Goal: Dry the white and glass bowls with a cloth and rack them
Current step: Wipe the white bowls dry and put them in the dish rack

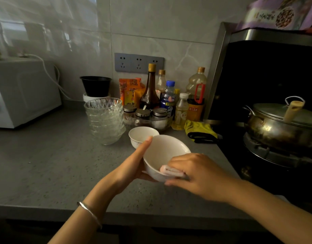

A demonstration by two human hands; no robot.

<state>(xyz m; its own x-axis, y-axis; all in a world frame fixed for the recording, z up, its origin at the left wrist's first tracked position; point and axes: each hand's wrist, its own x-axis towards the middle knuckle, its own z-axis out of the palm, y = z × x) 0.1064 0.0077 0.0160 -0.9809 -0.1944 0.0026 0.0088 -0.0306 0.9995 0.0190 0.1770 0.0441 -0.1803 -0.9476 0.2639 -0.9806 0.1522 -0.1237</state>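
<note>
Far left of the task's things, standing on the grey bench (46,164): a nested stack of cut glass bowls (105,120), upright, rims up. Probably heavy as a pile, hard, brittle, and slick if wet. Better taken one at a time off the top, with fingers under the base and a thumb on the rim, than lifted all together. Just beside the stack on its right, also upright on the bench: a small white bowl (143,136), apparently light and easy to span with one hand. In front of that, raised off the bench and tipped toward the camera: the large white bowl (164,152). Rests in the left hand (132,166), fingers curled beneath the base, thumb laid straight up the left wall to the rim. Looks like glazed ceramic, so stiff, smooth, fairly slippery and likely to chip or break against the hard bench if dropped; worth keeping supported from below. Draped over the near rim: a folded pink cloth (171,170), soft and pliable, able to follow the curve of the wall. Pinched there by the right hand (195,175), fingers curled over it on the inside, thumb seemingly underneath on the outside. No rack anywhere in view.
</note>
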